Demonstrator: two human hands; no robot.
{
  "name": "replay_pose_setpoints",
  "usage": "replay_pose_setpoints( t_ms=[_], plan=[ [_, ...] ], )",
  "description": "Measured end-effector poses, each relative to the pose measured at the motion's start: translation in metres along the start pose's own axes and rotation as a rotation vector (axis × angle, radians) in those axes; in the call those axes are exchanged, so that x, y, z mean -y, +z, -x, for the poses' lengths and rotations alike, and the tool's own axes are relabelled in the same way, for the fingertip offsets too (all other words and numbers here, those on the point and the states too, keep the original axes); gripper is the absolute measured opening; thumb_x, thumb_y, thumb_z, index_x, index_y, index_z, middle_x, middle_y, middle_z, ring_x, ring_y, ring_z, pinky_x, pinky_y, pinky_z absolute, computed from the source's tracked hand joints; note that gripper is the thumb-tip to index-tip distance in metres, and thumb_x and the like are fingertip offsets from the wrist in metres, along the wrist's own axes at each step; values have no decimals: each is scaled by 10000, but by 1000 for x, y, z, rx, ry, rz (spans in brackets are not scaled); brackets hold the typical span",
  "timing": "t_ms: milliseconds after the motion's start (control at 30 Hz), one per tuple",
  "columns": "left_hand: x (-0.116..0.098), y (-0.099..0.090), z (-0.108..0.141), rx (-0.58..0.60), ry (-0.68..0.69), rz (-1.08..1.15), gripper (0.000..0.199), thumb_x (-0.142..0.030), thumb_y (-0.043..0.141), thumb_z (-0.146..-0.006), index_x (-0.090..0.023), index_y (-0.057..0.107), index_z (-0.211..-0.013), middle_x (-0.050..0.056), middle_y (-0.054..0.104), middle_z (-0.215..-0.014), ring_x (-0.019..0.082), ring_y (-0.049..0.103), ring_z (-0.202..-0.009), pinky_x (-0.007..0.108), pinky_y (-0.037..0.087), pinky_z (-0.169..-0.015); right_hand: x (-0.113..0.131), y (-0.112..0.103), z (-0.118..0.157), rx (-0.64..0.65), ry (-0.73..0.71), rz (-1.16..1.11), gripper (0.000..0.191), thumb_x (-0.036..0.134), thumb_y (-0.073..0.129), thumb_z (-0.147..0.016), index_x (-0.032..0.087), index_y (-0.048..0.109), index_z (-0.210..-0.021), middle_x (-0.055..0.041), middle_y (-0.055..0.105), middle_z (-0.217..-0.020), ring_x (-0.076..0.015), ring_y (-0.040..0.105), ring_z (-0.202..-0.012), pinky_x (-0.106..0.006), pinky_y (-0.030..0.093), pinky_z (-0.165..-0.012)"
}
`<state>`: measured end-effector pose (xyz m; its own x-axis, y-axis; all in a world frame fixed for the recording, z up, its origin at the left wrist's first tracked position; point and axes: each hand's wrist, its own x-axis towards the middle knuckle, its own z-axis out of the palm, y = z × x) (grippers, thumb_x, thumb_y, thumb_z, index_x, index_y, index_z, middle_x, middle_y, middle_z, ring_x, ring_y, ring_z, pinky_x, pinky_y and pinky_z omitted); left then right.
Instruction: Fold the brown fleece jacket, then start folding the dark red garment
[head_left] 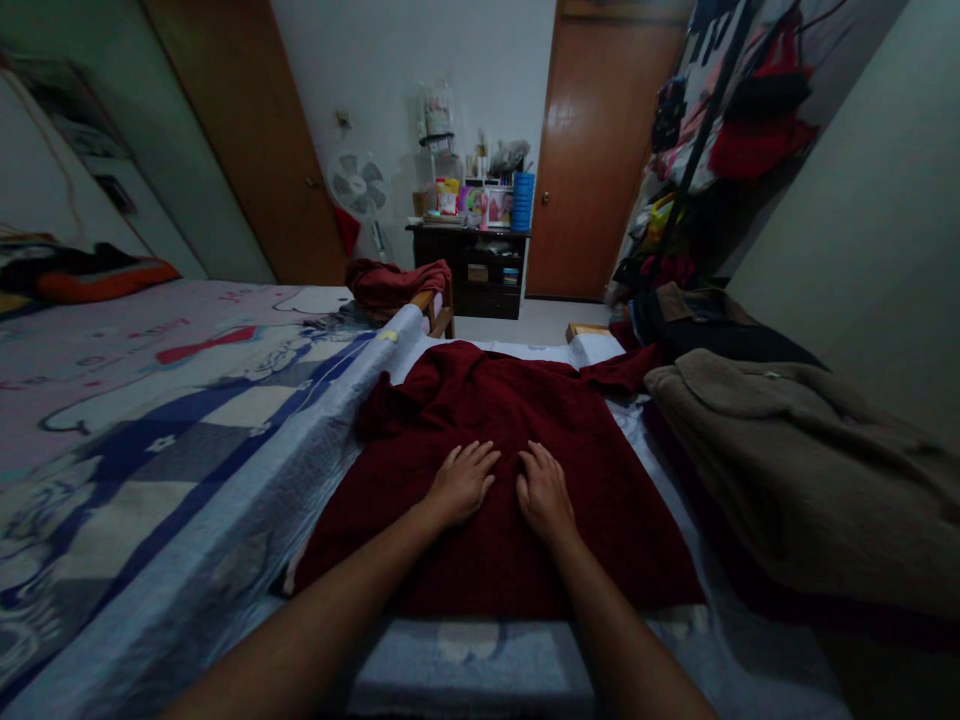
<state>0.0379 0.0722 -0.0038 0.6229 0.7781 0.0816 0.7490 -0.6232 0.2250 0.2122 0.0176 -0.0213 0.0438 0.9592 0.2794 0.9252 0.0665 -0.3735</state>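
Observation:
A dark red knit top [600, 500] lies spread over the light blue bedding in front of me, its hem toward me. The upper part, at the far end, is rumpled, and one sleeve [622, 372] reaches out to the right. Flat on the middle of the cloth rests my left hand [463, 482], fingers stretched forward. My right hand [545, 492] lies beside it, a small gap between the two, palm down with its fingers extended. Neither hand grips the fabric.
Folded brown clothing [795, 470] is piled to the right. On the left is a higher bed with a patterned cover [225, 400]. A reddish garment [397, 285] hangs over a wooden bed end. Beyond stand a fan [360, 185] and a dark cabinet [450, 270].

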Motion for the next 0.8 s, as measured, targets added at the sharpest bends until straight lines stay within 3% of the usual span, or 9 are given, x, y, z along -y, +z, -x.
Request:
replay_pose_setpoints(
  t_ms=[167,300,433,533,633,700,800],
  plan=[
    [51,-2,4,-35,-117,-27,581,-458,407,-957,-262,307,-1495,67,362,-1542,242,286,-1435,453,185,-1175,-3,-1,0,-117,91,16,421,182,375,-884,119,574,-1250,-138,480,-1424,-239,362,-1358,-410,263,-1138],
    [78,-6,3,-27,-261,-59,546,-452,357,-972,-223,363,-1468,83,341,-1551,253,279,-1435,430,214,-1155,-1,0,1,-62,120,69,429,176,380,-884,109,580,-1258,-142,490,-1428,-258,369,-1364,-433,221,-1150],
    [80,-13,-2,-34,-302,-127,448,-385,396,-964,-256,478,-1385,80,413,-1507,258,349,-1389,420,261,-1118,1,3,-1,-8,136,122,458,256,412,-901,123,550,-1318,-137,451,-1468,-285,333,-1392,-458,202,-1144],
    [75,-27,-4,-26,-294,-188,306,-335,437,-948,-273,631,-1176,80,590,-1299,251,492,-1243,397,331,-1049,2,5,-3,23,131,150,486,321,431,-906,137,533,-1344,-139,415,-1494,-306,310,-1400,-488,201,-1132],
    [74,-42,-4,-13,-224,-228,240,-309,453,-939,-249,677,-1001,84,635,-1112,239,559,-1093,370,389,-963,3,5,-4,31,134,167,498,352,435,-909,151,529,-1355,-138,402,-1502,-316,302,-1400,-501,199,-1125],
    [76,-49,-3,-36,-201,-266,241,-294,443,-943,-238,671,-993,94,630,-1085,243,563,-1066,370,401,-932,4,4,-4,32,135,176,502,357,435,-911,157,523,-1362,-133,403,-1503,-314,304,-1397,-495,194,-1125],
    [75,-52,-1,-67,-280,-346,283,-209,387,-948,-223,661,-1019,108,640,-1059,251,578,-1036,386,414,-902,6,2,-3,49,137,186,515,364,435,-912,161,508,-1379,-131,394,-1509,-303,296,-1401,-482,192,-1126]
  ],
)
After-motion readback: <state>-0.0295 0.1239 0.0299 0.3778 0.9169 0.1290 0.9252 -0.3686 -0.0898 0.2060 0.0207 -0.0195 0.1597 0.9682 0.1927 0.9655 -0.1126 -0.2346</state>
